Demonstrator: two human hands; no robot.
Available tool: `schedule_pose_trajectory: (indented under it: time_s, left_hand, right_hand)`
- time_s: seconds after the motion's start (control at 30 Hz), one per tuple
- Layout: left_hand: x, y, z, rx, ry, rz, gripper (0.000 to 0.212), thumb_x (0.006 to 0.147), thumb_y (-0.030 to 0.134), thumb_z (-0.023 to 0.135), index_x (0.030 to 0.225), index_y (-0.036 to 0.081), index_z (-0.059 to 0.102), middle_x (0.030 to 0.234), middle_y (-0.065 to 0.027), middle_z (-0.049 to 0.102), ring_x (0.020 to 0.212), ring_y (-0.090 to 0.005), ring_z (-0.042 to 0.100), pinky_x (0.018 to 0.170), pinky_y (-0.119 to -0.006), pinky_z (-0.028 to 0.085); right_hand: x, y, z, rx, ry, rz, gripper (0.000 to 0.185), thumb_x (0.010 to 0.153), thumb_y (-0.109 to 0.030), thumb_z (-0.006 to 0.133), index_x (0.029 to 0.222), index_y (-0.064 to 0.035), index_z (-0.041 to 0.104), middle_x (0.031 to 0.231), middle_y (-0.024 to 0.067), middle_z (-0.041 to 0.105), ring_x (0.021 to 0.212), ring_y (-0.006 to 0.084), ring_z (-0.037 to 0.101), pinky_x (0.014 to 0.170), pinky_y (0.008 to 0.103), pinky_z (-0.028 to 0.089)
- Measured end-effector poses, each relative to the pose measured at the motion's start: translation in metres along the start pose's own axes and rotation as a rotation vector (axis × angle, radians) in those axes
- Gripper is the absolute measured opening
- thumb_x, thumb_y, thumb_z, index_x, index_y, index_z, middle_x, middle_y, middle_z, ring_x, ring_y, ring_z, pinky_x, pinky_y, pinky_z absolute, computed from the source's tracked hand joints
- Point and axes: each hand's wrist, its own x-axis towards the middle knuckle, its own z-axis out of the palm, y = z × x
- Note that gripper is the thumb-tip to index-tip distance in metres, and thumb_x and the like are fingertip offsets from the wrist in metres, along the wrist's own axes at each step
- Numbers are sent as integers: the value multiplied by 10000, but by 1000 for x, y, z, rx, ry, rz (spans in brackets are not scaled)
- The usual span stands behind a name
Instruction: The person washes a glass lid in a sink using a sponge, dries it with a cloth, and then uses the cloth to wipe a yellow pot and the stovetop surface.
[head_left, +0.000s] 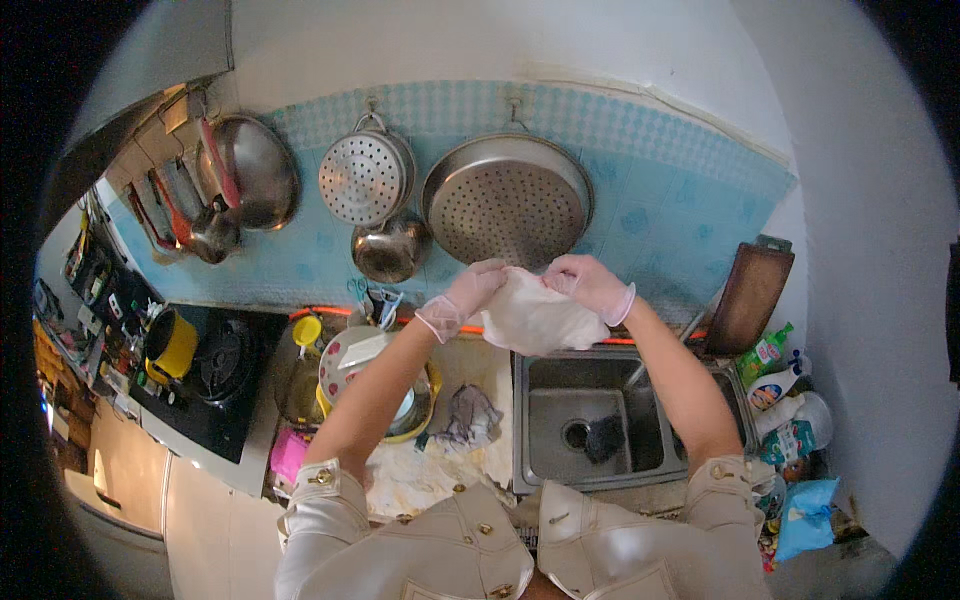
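Observation:
My left hand (474, 291), in a thin clear glove, pinches the upper left corner of a white cloth (544, 319). The cloth's upper right edge is gripped by my right hand (589, 285), gloved the same way. Spread between both hands, the cloth hangs in front of the tiled wall, just above the back rim of a stainless steel sink (574, 375). A dark scrubber or cloth (604, 439) lies beside the drain in the basin. Left of the sink, a crumpled greyish cloth (471, 416) rests on the counter.
A perforated steamer tray (510, 199), a smaller steamer (362, 178) and a wok (251, 172) hang on the wall. Stacked bowls (341, 367) stand left of the sink. Bottles (776, 382) and a chopping board (750, 300) stand to its right. A stove (225, 375) holds a yellow pot (172, 345).

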Motion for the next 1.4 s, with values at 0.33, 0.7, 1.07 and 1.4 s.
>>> schedule_pose_trajectory:
  time_s: [0.33,0.7,1.07,1.4]
  left_hand:
    - [61,14,-24,158,530,336,237,880,205,498,937,3,608,822,-40,629,756,-100,542,696,-258,437]
    - [91,-2,-29,-310,516,276,240,888,187,485,852,-22,598,781,-27,580,712,-89,500,645,-240,417]
    - [109,-8,-18,-490,642,10,243,838,220,561,808,-17,610,728,-10,587,622,-107,500,559,-255,407]
    - [104,-10,-20,-547,353,-19,200,781,187,582,805,-3,639,745,-48,624,604,-131,543,569,-293,432]
  right_hand:
    - [95,-1,21,-213,602,-196,136,787,-103,590,907,-39,600,840,138,619,773,282,609,691,320,473]
    - [127,3,47,-278,644,48,114,868,-170,465,909,-65,488,786,189,588,747,383,572,626,450,431]
    - [127,-7,55,-179,683,90,148,873,-187,452,916,-52,494,817,211,594,782,414,561,658,479,427]
    - [134,-12,58,-129,847,216,178,850,-196,471,892,-39,545,816,207,613,783,380,594,680,433,462]
